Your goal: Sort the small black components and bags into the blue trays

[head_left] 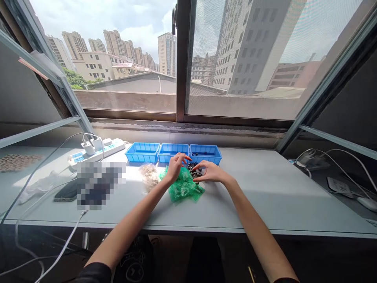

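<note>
My left hand [176, 167] is over the green plastic bags [185, 188], just in front of the middle blue bin [173, 148]. Its fingers are bent together toward the right; whatever they pinch is too small to make out. A heap of small black parts [194, 169] lies beside the green bags, partly covered by my hands. At the right edge of this heap is my right hand [211, 171], thumb and forefinger curved with a gap between them. Left of the green bags sits a clear bag of beige pieces [149, 177].
A left blue bin [143, 153] and a right blue bin [206, 157], with a few dark parts inside, flank the middle one. A white power strip [97, 153], a phone [66, 192] and loose cables [67, 236] occupy the left side. Behind the table [259, 188] is a window.
</note>
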Demonstrator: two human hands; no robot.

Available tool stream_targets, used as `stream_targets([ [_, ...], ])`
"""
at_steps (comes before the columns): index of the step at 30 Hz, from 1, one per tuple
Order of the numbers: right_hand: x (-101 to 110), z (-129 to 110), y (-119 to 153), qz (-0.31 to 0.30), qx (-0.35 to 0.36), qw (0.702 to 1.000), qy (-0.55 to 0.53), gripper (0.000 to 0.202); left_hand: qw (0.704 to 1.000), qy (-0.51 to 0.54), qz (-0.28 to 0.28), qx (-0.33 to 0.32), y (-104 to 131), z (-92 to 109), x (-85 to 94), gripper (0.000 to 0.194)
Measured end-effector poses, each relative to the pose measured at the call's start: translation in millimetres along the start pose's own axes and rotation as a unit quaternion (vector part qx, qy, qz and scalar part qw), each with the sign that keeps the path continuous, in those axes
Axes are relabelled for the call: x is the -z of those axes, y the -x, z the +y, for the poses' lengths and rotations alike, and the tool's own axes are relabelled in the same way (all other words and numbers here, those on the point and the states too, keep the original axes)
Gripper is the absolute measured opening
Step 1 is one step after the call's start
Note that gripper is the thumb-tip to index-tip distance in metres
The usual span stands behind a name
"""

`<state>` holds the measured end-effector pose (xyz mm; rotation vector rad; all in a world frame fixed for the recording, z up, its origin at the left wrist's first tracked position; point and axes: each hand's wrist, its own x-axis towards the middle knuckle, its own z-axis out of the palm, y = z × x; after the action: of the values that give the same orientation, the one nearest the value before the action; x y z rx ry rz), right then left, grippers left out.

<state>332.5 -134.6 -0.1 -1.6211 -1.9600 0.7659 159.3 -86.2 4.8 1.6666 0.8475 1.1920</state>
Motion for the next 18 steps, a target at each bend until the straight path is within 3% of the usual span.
stream_targets([
  [6, 1.4, 5.2, 1.0, -0.022, -0.047, 0.998, 0.029, 0.079, 1.000, 0.003, -0.002, 0.006, -1.4, 1.5, -0.8, 0.036],
  [12, -1.8, 12.0, -4.8, -0.004, -0.027, 0.999, 0.046, 0.054, 1.000, -0.002, -0.009, 0.006, -1.4, -0.5, -0.8, 0.037],
  [18, -7.9, 13.1, -9.0, 0.052, -0.016, 0.997, 0.061, 0.031, 1.000, -0.006, -0.015, 0.005, -1.7, -4.6, -0.6, 0.039],
])
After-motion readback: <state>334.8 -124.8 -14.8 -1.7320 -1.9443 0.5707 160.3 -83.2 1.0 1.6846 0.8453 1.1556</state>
